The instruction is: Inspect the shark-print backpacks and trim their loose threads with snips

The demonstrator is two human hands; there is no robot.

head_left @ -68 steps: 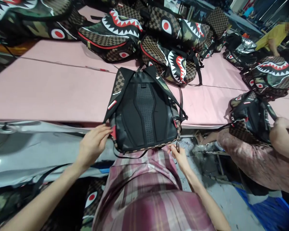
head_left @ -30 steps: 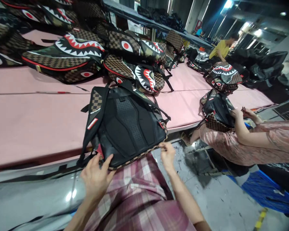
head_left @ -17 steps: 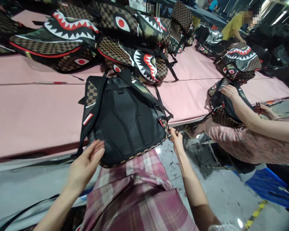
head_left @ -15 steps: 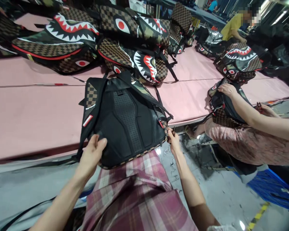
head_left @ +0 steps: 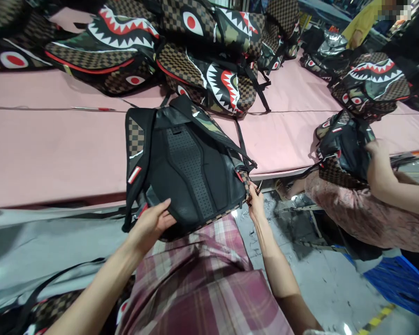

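A backpack (head_left: 153, 177) with brown check trim rests back side up, its lower end on my lap and its top on the pink table. My left hand (head_left: 155, 221) lies at its lower left, thumb and fingers stretched out on the black panel. At the lower right corner, my right hand (head_left: 256, 202) is closed on the checked edge. A small dark tool with a thin pointed tip (head_left: 260, 185) sticks out of that hand; its kind is mostly hidden. Black shoulder straps (head_left: 214, 130) run down both sides of the backpack.
More shark-mouth backpacks (head_left: 122, 51) are piled along the back of the pink table (head_left: 56, 153). A red-and-white pen (head_left: 92, 109) lies on it. On the right, a co-worker's arm (head_left: 398, 181) reaches over another backpack (head_left: 345, 153). A blue crate (head_left: 401, 284) stands on the floor.
My left hand has shifted right and flattened onto the lower panel, from a closed grasp at the lower left edge. My right hand stays at its corner. The co-worker's hand has drawn back rightward.
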